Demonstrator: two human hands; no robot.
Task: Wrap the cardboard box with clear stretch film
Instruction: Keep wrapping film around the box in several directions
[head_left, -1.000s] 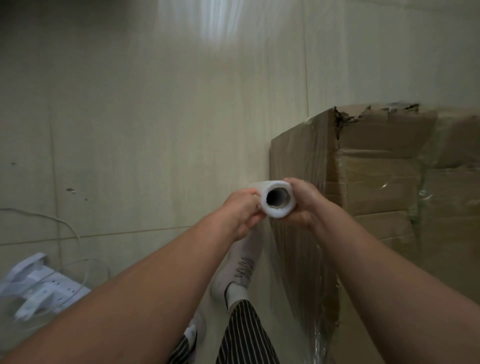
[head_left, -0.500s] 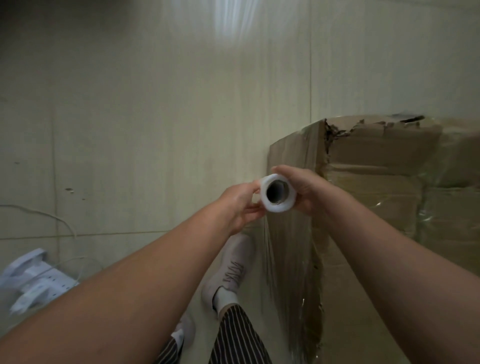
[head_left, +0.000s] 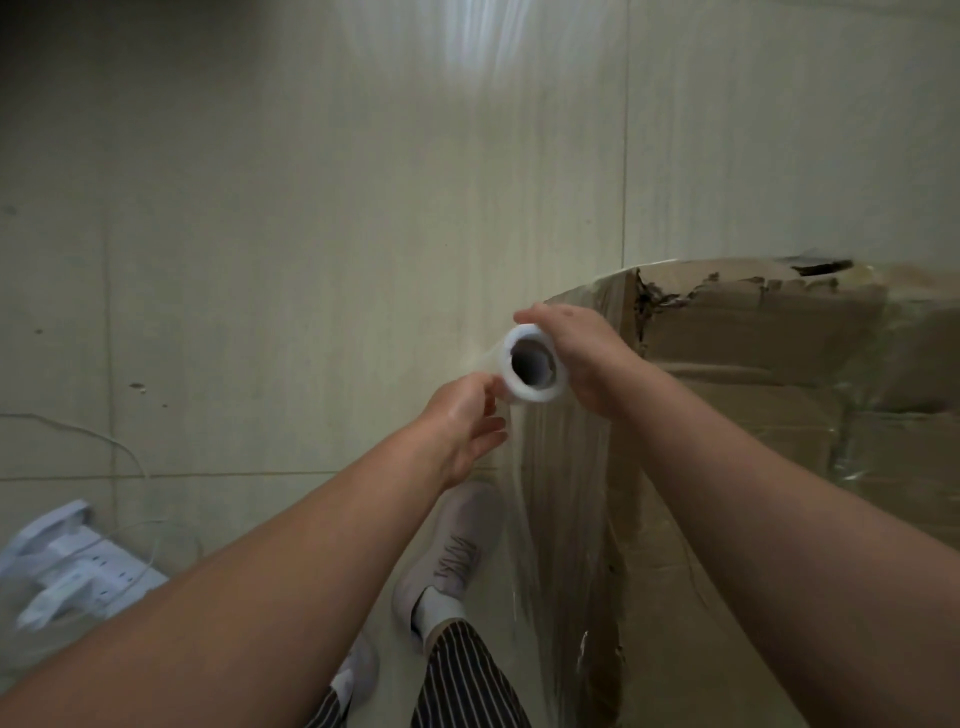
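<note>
Beside the left face of the cardboard box (head_left: 753, 364), which stands on the floor (head_left: 311, 234) at right, the stretch film roll (head_left: 519, 391) is seen end-on. Right hand (head_left: 576, 358): grip curled round the roll's far side. Left hand (head_left: 462, 431): grip spread, only lightly touching the roll. Film sheet (head_left: 561, 467) runs down the box face. Risks: a one-handed hold may let the roll slip or the tension slacken, wrinkling the film; the torn corner (head_left: 649, 296) could snag and tear it

I see a pale tiled floor (head_left: 270, 249). The cardboard box (head_left: 753, 358) stands on it at right, a white power strip (head_left: 78, 569) lies at lower left, and a pale shoe (head_left: 460, 540) is planted just beside the box.
</note>
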